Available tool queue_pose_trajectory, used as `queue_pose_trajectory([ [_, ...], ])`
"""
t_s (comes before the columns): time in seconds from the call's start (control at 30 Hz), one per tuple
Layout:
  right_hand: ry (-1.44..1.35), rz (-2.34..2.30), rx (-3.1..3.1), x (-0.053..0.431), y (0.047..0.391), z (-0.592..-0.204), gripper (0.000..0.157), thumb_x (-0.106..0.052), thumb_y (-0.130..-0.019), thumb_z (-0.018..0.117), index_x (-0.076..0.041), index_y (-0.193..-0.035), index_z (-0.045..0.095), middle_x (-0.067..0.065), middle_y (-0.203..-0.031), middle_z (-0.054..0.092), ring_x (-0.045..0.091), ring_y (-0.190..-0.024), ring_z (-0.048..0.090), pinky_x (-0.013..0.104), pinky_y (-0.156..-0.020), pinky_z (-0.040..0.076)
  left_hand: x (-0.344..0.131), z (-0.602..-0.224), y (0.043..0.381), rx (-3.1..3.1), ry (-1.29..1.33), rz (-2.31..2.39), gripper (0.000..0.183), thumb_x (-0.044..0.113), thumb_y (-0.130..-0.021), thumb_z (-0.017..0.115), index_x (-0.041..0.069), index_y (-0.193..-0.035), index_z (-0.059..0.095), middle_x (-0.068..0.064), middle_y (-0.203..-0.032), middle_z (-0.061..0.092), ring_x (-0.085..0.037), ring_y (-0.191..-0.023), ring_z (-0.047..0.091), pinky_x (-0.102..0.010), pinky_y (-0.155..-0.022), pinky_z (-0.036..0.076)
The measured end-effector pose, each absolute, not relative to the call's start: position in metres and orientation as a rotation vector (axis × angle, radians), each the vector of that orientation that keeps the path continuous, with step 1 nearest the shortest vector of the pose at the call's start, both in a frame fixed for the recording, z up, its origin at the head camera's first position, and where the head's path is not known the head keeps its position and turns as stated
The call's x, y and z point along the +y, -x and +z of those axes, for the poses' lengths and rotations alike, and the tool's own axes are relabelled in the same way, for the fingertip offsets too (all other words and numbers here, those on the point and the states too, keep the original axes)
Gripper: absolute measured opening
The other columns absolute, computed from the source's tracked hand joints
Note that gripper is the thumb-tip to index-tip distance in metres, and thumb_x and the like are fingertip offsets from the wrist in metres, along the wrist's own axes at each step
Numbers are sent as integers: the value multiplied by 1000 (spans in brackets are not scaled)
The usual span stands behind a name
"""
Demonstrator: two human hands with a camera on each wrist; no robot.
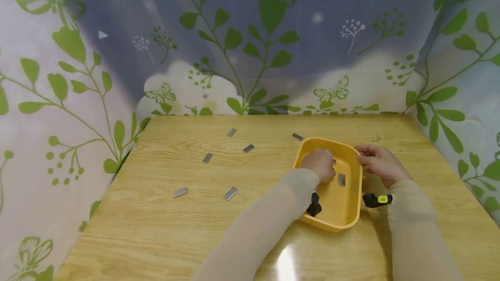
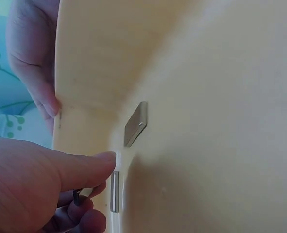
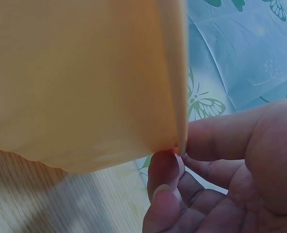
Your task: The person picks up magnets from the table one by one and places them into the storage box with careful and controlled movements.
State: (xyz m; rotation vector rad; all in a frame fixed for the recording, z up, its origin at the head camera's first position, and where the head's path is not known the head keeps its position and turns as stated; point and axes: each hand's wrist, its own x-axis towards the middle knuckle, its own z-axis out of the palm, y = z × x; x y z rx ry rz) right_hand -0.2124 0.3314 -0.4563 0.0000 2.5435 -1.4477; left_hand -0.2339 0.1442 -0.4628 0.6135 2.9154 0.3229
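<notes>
A yellow plastic box [image 1: 336,222] stands on the table's right half. My left hand [image 1: 320,164] reaches down inside it. In the left wrist view, that hand holds a small grey metal block [image 2: 85,192] between thumb and curled fingers, partly hidden by them. Two more such blocks are in the box: one flat grey block [image 2: 136,124] and one edge-on block [image 2: 115,191] right beside my thumb tip. With thumb and fingers, my right hand [image 1: 380,164] pinches the box's far right rim [image 3: 181,97].
Several similar metal blocks lie scattered on the wooden table [image 1: 148,220], one block [image 1: 297,136] just behind the box. Patterned curtains [image 1: 250,55] close in the table's back and sides. A black wrist camera [image 1: 376,200] sits close to the box's right wall.
</notes>
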Motion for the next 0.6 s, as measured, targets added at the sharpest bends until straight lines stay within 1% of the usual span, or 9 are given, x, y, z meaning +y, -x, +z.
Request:
queue_pose_trajectory([
  [0.13, 3, -1445, 2548, 332, 214, -456, 50, -20, -102, 46, 6, -143, 35, 21, -123, 47, 18, -95, 50, 34, -76, 48, 143, -462, 235, 2917, -638, 271, 17, 32, -89, 67, 17, -97, 63, 7, -87, 60, -7, -70, 53, -21, -60, 44],
  [0.2, 2, -1446, 2549, 333, 213, -456, 50, -19, -102, 47, 6, -143, 35, 21, -123, 47, 18, -95, 50, 34, -76, 48, 142, -462, 234, 2915, -651, 262, 16, 29, -88, 69, 16, -97, 64, 5, -86, 61, -8, -70, 53, -22, -60, 44],
  [0.37, 0, -1463, 2535, 333, 212, -455, 50, -20, -102, 47, 7, -143, 35, 21, -122, 48, 17, -95, 51, 35, -76, 48, 143, -462, 232, 2912, -676, 239, 9, 23, -85, 71, 17, -91, 67, 6, -80, 62, -9, -64, 53, -23, -56, 44],
  [0.6, 8, -1469, 2520, 334, 212, -454, 50, -19, -102, 46, 6, -144, 34, 22, -123, 48, 17, -95, 51, 35, -77, 48, 143, -464, 232, 2907, -665, 228, 7, 23, -87, 70, 18, -87, 67, 6, -74, 60, -9, -59, 52, -23, -52, 42],
])
